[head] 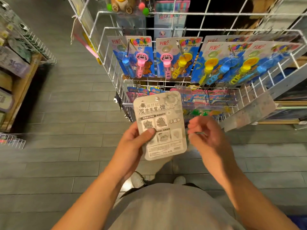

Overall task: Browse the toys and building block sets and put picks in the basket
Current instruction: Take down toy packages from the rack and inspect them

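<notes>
One toy card upright, lengthwise vertical.

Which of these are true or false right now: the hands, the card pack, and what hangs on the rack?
1. The left hand holds the grey card pack, thumb on its face. True.
2. The right hand also grips the pack. False: it is beside the pack, fingers loosely curled and blurred.
3. Bubble wand packs hang on the white wire rack. True.
4. The pack lies on the floor. False: it is held up before the rack.
</notes>
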